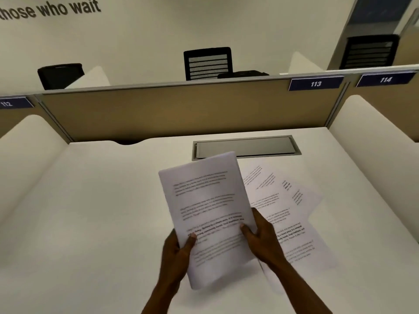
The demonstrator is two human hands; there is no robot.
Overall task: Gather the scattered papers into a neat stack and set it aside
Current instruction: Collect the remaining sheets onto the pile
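Two hands, left grip (pixel 179 248) and right grip (pixel 258 236), clamp gathered papers (pixel 208 211) for squaring; loose sheets (pixel 285 211) remain on desk (pixel 90 200).

From my end both forearms reach up from the bottom edge, left hand (pixel 179 248) and right hand (pixel 260 236) each curled closed in a grip, thumbs on top, fingers tucked underneath, wrists angled slightly inward.
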